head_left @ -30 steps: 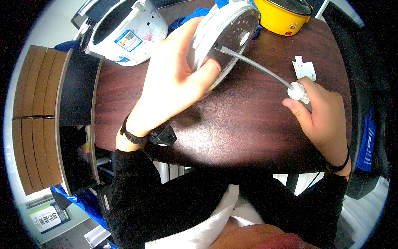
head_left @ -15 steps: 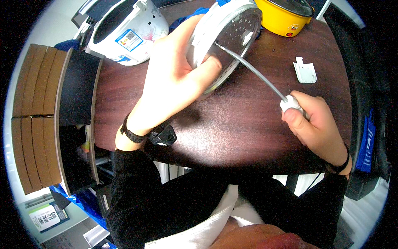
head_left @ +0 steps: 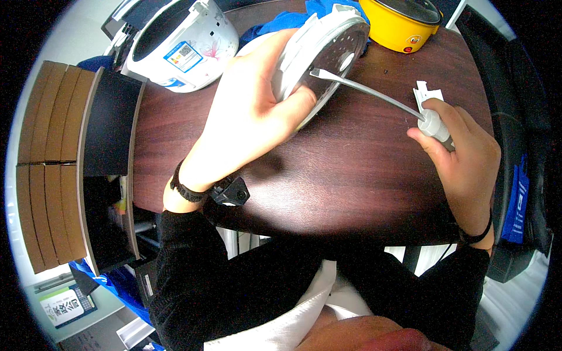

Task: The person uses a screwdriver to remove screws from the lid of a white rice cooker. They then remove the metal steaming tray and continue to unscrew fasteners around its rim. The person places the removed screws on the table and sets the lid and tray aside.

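White plastic fills our left hand point(head_left: 254, 88), which is clamped on a round lid point(head_left: 336, 55) tipped up on its edge over the table point(head_left: 351, 169), thumb across the near side, fingers mostly hidden behind. Well apart from it, our right hand point(head_left: 465, 146) is wrapped around a screwdriver point(head_left: 380, 95) by its pale handle, the long metal shaft slanting across to the lid's shiny face. The flat tip sits right beside a dark spot there; touching or not, we can't tell. Now, the danger as we judge it: push at this slant and the tip could skid, scratching that face or jabbing our thumb close by. Loosen the left grip under pressure and the lid could twist away. Further out, just past our right fingers, a small white plastic piece point(head_left: 431, 93) lies where a stray knuckle might knock it. Beyond the lid there's a crumpled blue cloth point(head_left: 281, 22), a white cooker point(head_left: 213, 50) to its left and a yellow pot point(head_left: 389, 35) to its right; at far left, cardboard boxes point(head_left: 47, 117).
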A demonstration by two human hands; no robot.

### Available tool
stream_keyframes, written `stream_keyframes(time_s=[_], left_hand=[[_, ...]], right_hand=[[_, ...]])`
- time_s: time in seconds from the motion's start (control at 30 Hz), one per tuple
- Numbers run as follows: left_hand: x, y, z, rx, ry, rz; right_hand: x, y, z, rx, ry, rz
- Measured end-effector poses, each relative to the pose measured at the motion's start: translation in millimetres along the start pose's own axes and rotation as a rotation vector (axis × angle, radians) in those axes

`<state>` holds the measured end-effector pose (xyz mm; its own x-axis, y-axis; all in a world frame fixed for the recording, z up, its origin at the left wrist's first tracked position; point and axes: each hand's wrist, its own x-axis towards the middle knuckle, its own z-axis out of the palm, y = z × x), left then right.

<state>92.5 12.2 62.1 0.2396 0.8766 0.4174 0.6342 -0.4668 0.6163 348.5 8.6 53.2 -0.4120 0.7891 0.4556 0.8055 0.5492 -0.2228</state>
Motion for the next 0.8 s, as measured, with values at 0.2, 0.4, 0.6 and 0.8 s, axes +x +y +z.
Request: stream_keyframes(time_s=[0.2, 0.4, 0.6, 0.8], left_hand=[[2.7, 0.5, -1.2, -0.002, -0.014, 0.017], [1.2, 1.4, -1.7, -0.032, -0.008, -0.04], [1.9, 3.6, -3.5, -0.065, -0.026, -0.089], [4.2, -6.1, 3.7, -0.073, 0.098, 0.081]], right_hand=[[-0.4, 3.6, -0.3, 0.112, -0.041, 0.018], [2.1, 1.0, -4.6, 0.219, -0.063, 0.075], [1.6, 8.5, -1.8, 0.789, -0.543, 0.241], [-3.6, 4.2, 0.4, 1.026, -0.748, 0.309]])
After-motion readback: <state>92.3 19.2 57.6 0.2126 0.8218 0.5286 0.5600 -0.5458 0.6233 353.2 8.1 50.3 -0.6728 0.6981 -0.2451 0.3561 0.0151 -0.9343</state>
